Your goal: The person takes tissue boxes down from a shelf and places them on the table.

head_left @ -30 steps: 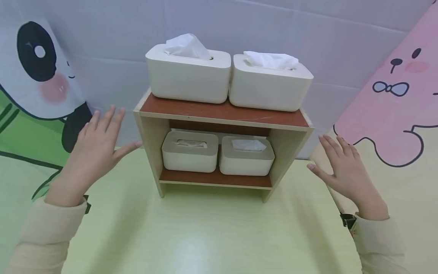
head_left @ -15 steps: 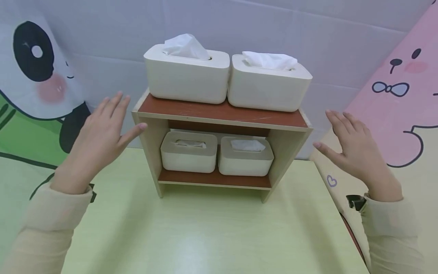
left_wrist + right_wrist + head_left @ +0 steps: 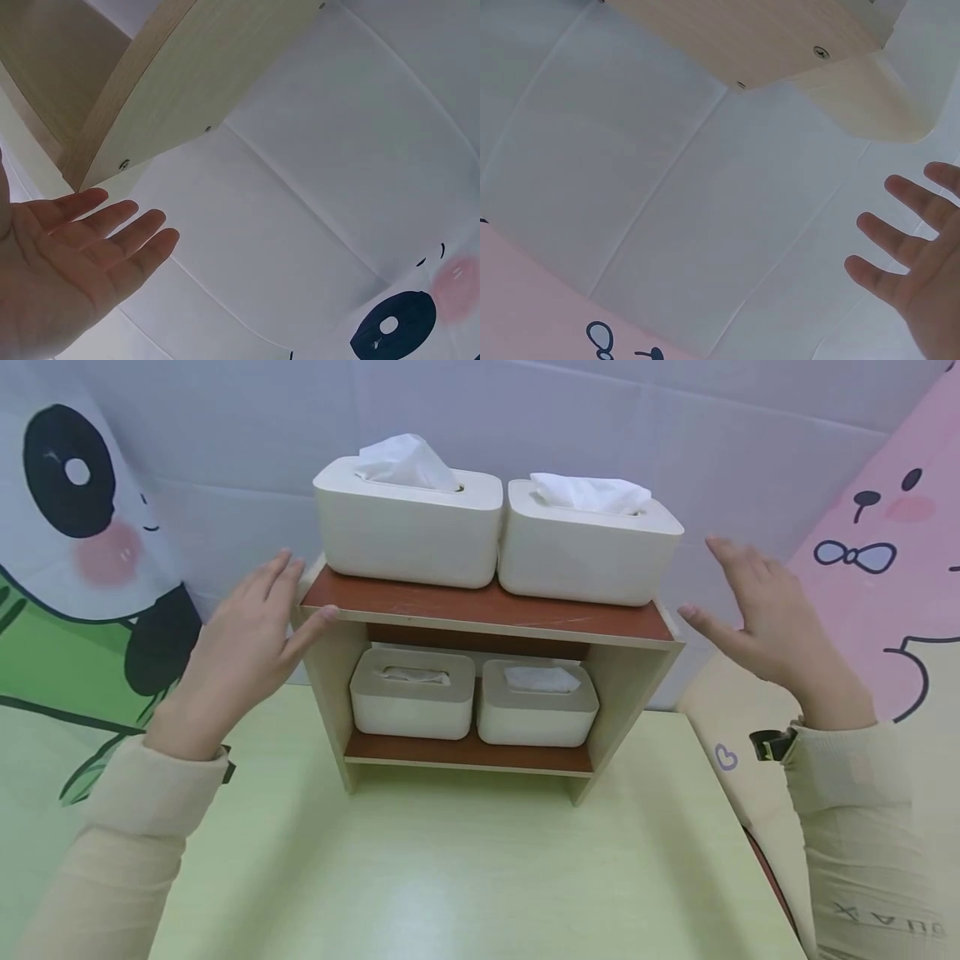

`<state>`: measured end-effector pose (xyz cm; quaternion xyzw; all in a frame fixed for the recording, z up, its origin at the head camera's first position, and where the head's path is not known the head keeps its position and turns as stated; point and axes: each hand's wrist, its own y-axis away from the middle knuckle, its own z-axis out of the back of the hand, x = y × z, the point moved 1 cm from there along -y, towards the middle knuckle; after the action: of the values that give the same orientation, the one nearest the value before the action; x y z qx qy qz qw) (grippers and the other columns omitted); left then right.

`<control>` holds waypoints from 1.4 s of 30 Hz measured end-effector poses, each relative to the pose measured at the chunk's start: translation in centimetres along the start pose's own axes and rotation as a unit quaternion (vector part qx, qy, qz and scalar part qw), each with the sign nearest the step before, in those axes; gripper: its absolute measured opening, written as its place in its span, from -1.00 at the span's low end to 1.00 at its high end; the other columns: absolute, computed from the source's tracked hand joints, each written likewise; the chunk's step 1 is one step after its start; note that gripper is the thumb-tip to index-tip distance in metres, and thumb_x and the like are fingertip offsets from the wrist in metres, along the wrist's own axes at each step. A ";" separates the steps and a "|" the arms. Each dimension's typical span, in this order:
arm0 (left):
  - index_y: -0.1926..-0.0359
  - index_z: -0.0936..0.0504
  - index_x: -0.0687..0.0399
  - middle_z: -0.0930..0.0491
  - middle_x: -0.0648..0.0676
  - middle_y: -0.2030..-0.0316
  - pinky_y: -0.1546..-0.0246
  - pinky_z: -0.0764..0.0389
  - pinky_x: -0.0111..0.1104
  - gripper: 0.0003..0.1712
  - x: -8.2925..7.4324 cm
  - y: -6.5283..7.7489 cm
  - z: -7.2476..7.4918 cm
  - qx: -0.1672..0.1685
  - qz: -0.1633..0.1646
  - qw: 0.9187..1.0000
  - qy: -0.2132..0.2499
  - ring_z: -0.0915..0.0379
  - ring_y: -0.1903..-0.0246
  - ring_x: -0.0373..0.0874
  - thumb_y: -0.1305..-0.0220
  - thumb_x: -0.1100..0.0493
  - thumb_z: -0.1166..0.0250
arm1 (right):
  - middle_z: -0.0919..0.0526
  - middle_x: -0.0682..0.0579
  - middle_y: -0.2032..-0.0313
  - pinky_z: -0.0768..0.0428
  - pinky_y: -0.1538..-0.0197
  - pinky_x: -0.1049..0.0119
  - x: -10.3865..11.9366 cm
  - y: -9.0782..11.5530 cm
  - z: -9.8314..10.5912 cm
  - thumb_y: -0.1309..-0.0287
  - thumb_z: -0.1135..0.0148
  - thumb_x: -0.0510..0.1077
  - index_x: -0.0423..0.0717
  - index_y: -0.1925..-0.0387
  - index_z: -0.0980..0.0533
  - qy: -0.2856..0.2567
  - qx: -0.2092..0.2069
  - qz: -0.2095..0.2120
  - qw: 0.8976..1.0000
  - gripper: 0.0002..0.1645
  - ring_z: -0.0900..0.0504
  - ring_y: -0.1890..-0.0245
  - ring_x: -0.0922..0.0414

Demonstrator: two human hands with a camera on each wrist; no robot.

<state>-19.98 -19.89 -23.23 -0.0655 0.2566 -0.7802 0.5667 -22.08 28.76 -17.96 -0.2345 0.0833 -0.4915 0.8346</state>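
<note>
Left hand and right hand, both empty and outstretched, flank a wooden shelf. Two white tissue boxes stand on top, two smaller-looking boxes inside.

Between the left hand and right hand I see cream tissue boxes, white tissues and reddish-brown shelves with pale wood sides; outside the left, a green-bodied cartoon; outside the right, a pink one.
</note>
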 end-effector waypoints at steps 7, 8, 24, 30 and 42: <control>-0.37 0.01 0.33 0.01 0.32 -0.36 -0.29 -0.04 0.09 -0.18 -0.1 -0.8 -0.4 0.005 0.005 1.000 0.010 0.05 -0.33 0.25 -0.36 -0.22 0.18 | -0.03 -0.14 -0.39 0.07 -0.36 -0.14 0.4 -2.2 0.8 -0.21 0.05 0.18 0.03 -0.42 0.11 -0.001 0.028 -0.019 0.999 -0.14 0.00 -0.36 -0.21; -0.37 0.01 0.34 0.01 0.33 -0.36 -0.29 -0.04 0.10 -0.17 -0.1 -0.8 -0.4 0.007 0.007 1.000 0.014 0.05 -0.33 0.26 -0.36 -0.22 0.19 | -0.03 -0.12 -0.39 0.07 -0.36 -0.14 0.4 -2.5 0.8 -0.21 0.05 0.19 0.04 -0.42 0.11 -0.001 0.031 -0.020 0.999 -0.14 0.00 -0.37 -0.20; -0.37 0.02 0.34 0.00 0.35 -0.35 -0.27 -0.07 0.11 -0.16 0.2 -1.7 -1.4 0.017 0.016 0.999 0.026 0.03 -0.32 0.28 -0.35 -0.24 0.21 | 0.00 -0.09 -0.40 0.06 -0.36 -0.17 1.4 -6.8 1.0 -0.18 0.08 0.27 0.07 -0.42 0.14 -0.010 0.059 -0.023 0.998 -0.10 0.03 -0.38 -0.19; -0.37 0.03 0.34 -0.01 0.36 -0.35 -0.27 -0.07 0.11 -0.17 0.2 -1.8 -1.6 0.022 0.019 0.999 0.026 0.03 -0.32 0.28 -0.37 -0.24 0.27 | 0.05 -0.08 -0.41 0.12 -0.37 -0.15 1.7 -8.2 0.9 -0.17 0.09 0.32 0.07 -0.43 0.19 -0.006 0.088 -0.024 0.996 -0.05 0.09 -0.39 -0.19; -0.38 0.07 0.31 0.04 0.33 -0.37 -0.31 -0.02 0.08 -0.17 0.1 -2.3 -1.7 0.037 0.024 0.998 0.045 0.10 -0.35 0.23 -0.37 -0.25 0.34 | 0.13 0.00 -0.43 0.13 -0.34 -0.24 1.6 -10.4 0.2 -0.09 0.04 0.36 0.11 -0.43 0.25 -0.025 0.137 -0.047 0.989 0.04 0.14 -0.40 -0.19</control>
<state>-22.65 -18.88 -23.62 -0.0029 0.2542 -0.7773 0.5755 -29.28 23.20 -12.75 -0.1341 -0.0173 -0.5310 0.8365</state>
